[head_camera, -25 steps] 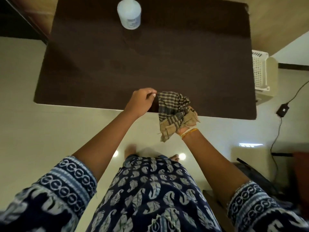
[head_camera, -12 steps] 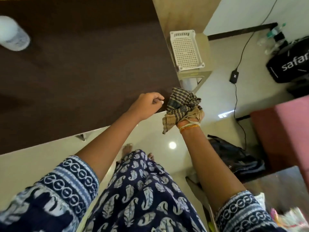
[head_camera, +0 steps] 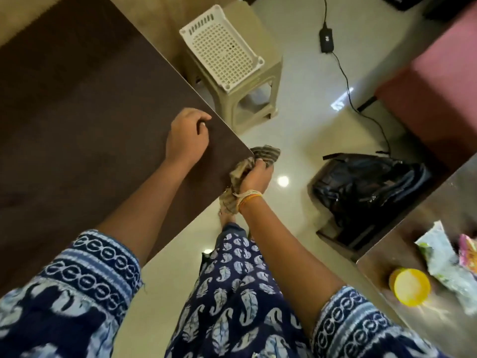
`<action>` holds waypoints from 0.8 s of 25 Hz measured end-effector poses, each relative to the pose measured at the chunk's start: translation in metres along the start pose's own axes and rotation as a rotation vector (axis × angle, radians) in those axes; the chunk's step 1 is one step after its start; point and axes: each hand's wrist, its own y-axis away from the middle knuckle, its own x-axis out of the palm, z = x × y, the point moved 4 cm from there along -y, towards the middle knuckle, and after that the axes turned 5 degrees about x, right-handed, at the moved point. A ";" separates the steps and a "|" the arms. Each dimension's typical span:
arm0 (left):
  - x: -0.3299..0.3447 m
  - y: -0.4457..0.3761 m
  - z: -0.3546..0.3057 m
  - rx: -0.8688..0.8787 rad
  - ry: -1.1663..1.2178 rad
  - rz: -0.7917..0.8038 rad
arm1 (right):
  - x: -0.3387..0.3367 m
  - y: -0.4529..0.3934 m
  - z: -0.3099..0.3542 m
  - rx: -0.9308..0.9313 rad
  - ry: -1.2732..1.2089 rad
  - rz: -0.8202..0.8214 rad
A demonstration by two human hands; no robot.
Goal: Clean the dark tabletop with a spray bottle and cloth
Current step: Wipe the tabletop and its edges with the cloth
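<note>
The dark brown tabletop [head_camera: 85,120] fills the left of the view, its near right corner pointing at my right hand. My left hand [head_camera: 187,136] rests on the tabletop near its right edge, fingers curled, holding nothing that I can see. My right hand [head_camera: 255,177] is just off the corner, below table level, closed around a bunched checked cloth [head_camera: 265,155] whose loose end [head_camera: 228,201] hangs by my wrist. The spray bottle is out of view.
A beige plastic stool [head_camera: 247,99] carries a white perforated basket [head_camera: 222,47] right of the table. A black bag [head_camera: 366,187] lies on the floor, a cable and adapter [head_camera: 325,40] behind it. A metal surface at the right holds a yellow lid [head_camera: 410,286] and packets.
The view has swung right, so the bottle left the frame. My left hand let go of the cloth and settled on the tabletop. My right hand dropped with the cloth to the table corner.
</note>
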 end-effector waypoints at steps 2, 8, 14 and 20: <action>-0.001 -0.021 0.013 0.018 -0.060 0.006 | 0.005 0.003 0.003 -0.115 0.122 -0.036; -0.006 -0.048 0.043 0.003 -0.268 0.092 | -0.010 0.009 -0.017 -0.731 0.802 0.219; -0.002 -0.039 0.051 -0.001 -0.208 0.158 | -0.020 0.012 -0.029 -0.745 0.881 0.360; 0.001 -0.039 0.048 0.002 -0.259 0.190 | -0.057 -0.008 -0.014 -0.669 0.748 0.349</action>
